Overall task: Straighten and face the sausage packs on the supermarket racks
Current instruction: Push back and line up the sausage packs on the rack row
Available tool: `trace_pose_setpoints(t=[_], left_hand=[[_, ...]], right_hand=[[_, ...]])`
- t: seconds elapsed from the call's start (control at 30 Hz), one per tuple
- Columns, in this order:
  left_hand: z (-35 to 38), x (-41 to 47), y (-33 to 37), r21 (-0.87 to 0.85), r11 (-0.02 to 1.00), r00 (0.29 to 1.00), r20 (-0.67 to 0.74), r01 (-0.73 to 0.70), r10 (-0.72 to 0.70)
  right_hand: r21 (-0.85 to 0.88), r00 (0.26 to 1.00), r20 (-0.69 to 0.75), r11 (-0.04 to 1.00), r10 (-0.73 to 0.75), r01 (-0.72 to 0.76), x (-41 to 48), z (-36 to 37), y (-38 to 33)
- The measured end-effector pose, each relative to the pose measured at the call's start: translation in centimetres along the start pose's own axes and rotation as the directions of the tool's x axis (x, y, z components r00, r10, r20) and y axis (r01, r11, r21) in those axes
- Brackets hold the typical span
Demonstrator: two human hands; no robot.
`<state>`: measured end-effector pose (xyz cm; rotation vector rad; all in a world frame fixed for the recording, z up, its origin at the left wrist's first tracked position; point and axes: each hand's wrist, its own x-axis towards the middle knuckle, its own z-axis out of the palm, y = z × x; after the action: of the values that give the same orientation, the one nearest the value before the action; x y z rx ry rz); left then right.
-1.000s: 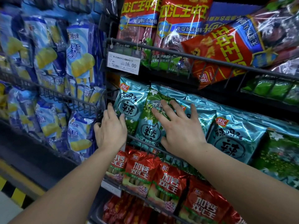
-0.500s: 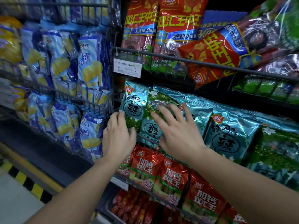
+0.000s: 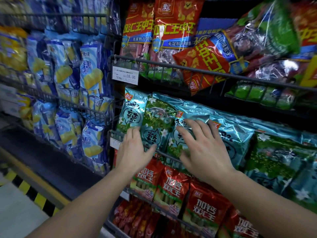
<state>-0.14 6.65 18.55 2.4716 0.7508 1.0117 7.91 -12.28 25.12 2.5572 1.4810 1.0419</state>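
The teal sausage packs [image 3: 228, 133] stand in a row along the middle wire rack [image 3: 164, 154], from its left end. The second pack [image 3: 157, 121] has its print upside down. The left hand [image 3: 133, 152] lies flat, fingers straight and together, on the lower edge of the leftmost pack [image 3: 132, 112]. The right hand [image 3: 205, 150] rests on the third pack, fingers spread. Red sausage packs [image 3: 173, 186] fill the rack below. A price tag [image 3: 125, 75] hangs from the upper rack's left corner.

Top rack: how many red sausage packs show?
3 red packs: two upright side by side at the left, one tipped sideways right of them. Red at the right edge may be a fourth.
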Motion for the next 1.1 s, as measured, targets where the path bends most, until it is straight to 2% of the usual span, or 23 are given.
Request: trace_pose_setpoints(t=[0.1,0.27,0.4,0.5,0.6,0.7,0.8,0.87,0.97,1.1], left_hand=[[1.3,1.0,1.6,0.025,0.996,0.995,0.053,0.089,-0.090],[2.0,3.0,3.2,0.067,0.971,0.973,-0.035,0.230,-0.228],[2.3,3.5,3.3,-0.082,0.964,0.964,-0.061,0.254,-0.259],[1.7,3.5,3.5,-0.282,0.943,0.967,-0.127,0.179,-0.222],[0.3,3.6,3.9,-0.331,0.943,0.972,-0.216,0.019,-0.096],[-1.6,3.8,4.1,-0.253,0.958,0.958,-0.281,-0.135,0.060],[-3.4,3.9,3.8,-0.050,0.965,0.926,-0.296,-0.258,0.232],[-4.4,4.1,3.2,0.150,0.933,0.904,-0.239,-0.327,0.355],[-5.5,4.6,2.4,0.382,0.798,0.835,-0.107,-0.466,0.540],[-6.7,5.3,2.3,0.555,0.522,0.650,0.045,-0.647,0.758]], right_hand=[[0.023,1.000,-0.005,1.000,0.015,-0.015,-1.5,-0.2,1.1],[0.053,1.000,-0.023,0.998,0.016,-0.015,-2.1,-0.8,2.5],[0.096,0.999,-0.031,0.995,0.043,-0.040,-1.7,-1.0,2.4],[0.128,0.999,-0.012,0.991,0.042,-0.041,-1.8,-0.9,2.3],[0.171,0.998,-0.010,0.983,0.062,-0.060,-1.6,-1.1,2.3],[0.287,0.989,-0.030,0.949,0.143,-0.129,-1.4,-1.7,1.8],[0.461,0.960,-0.075,0.863,0.271,-0.208,-1.2,-2.4,1.0],[0.577,0.928,-0.104,0.782,0.357,-0.236,-0.8,-2.8,0.5],[0.633,0.899,-0.129,0.733,0.418,-0.250,0.6,-3.2,-0.1],[0.560,0.945,-0.005,0.784,0.328,-0.269,2.6,-3.4,-0.8]])
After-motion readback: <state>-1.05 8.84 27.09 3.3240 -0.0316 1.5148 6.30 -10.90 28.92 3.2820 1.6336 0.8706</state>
